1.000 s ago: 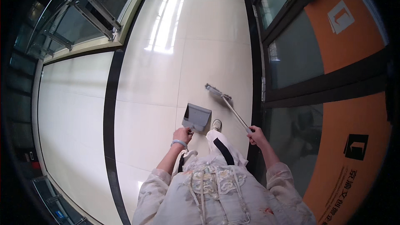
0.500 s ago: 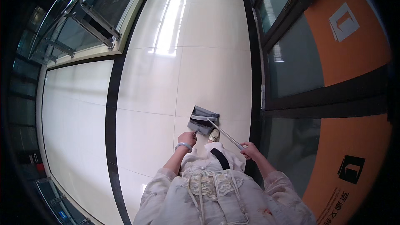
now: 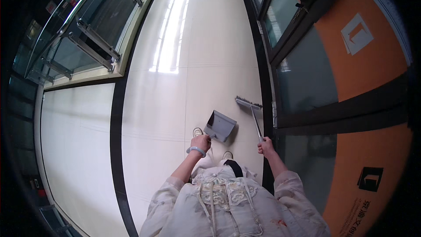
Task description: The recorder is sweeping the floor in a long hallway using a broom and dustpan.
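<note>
- The left hand, which is wearing a pale bangle at its wrist, is grasping the grey dustpan by its handle; individual fingers are not showing clearly.
- The dustpan is sitting just ahead and to the right of that hand; the grip at the handle is presumably leaving the pan's inside unobstructed.
- The right hand is clenching around the near end of the broom, presumably for reach without stooping.
- The broom head is extending ahead and slightly left of the right hand, apart from the dustpan, dark bristles facing away; whether it is touching the floor cannot be told.
- One shoe is showing just ahead of the left hand.
- Glass panels are standing to the right of the right hand.
</note>
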The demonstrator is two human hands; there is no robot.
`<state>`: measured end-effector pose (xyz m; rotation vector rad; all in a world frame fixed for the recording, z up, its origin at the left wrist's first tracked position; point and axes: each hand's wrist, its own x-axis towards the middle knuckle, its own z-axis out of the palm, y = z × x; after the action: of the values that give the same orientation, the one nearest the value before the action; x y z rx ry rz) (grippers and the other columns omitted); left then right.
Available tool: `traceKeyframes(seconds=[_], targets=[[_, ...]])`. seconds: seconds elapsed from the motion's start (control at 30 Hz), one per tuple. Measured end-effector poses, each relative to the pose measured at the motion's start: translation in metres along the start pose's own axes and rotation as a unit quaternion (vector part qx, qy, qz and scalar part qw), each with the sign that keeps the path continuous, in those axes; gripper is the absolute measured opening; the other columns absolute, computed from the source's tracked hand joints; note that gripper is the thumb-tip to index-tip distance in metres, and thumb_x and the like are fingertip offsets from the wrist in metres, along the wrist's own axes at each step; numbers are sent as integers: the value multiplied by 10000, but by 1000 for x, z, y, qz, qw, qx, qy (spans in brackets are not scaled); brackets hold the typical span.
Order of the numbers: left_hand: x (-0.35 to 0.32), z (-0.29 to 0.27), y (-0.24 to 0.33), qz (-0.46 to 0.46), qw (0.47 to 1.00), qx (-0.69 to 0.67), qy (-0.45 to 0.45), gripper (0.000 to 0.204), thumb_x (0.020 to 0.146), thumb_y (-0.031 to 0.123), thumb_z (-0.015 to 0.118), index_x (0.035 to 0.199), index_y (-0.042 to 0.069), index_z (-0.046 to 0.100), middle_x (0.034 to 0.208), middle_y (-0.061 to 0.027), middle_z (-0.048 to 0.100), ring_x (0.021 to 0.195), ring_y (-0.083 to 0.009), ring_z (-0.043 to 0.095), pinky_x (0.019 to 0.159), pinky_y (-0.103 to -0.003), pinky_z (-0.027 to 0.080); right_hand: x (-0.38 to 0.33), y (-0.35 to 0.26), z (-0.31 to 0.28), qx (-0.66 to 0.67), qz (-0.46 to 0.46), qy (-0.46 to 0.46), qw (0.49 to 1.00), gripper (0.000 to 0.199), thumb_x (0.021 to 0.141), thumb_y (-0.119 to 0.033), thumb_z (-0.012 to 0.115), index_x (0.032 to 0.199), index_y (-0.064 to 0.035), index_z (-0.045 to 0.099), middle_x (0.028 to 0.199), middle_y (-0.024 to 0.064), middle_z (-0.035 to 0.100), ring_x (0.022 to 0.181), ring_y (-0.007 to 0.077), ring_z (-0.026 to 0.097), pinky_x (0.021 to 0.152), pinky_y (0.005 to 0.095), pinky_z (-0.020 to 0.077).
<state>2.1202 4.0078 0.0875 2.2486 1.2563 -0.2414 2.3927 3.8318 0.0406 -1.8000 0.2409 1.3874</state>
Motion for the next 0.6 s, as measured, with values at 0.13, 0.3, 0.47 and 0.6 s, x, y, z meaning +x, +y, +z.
traceKeyframes(seconds=[0.13, 0.3, 0.47, 0.6], targets=[[51, -31, -26, 26, 999, 34, -5, 153, 740, 207, 528, 804, 132, 645, 767, -135, 627, 733, -295, 612, 654, -400, 494, 12, -33, 24, 51, -10, 31, 998, 367, 744, 108, 390, 1023, -130, 371, 608, 58, 398, 380, 73, 313, 308, 217, 235], [111, -54, -66, 37, 999, -4, -30, 153, 739, 211, 531, 803, 128, 642, 787, -151, 620, 737, -331, 598, 655, -414, 487, 43, -50, 89, 63, 14, 74, 995, 457, 757, 72, 418, 1150, -158, 378, 602, 57, 412, 373, 81, 331, 305, 223, 257], [149, -66, -104, 38, 998, 44, -38, 172, 735, 222, 528, 792, 118, 652, 772, -154, 621, 731, -330, 599, 663, -408, 491, 32, -8, 165, -198, 16, 48, 979, 488, 766, 38, 447, 1215, -139, 381, 596, 61, 437, 385, 87, 358, 313, 229, 288], [168, -80, -125, 51, 998, 14, -25, 173, 724, 221, 522, 769, 106, 643, 763, -148, 622, 725, -330, 598, 657, -413, 489, -11, -23, 150, -27, 84, -51, 995, 473, 777, 20, 495, 1215, -122, 388, 613, 73, 450, 384, 79, 339, 316, 218, 264]])
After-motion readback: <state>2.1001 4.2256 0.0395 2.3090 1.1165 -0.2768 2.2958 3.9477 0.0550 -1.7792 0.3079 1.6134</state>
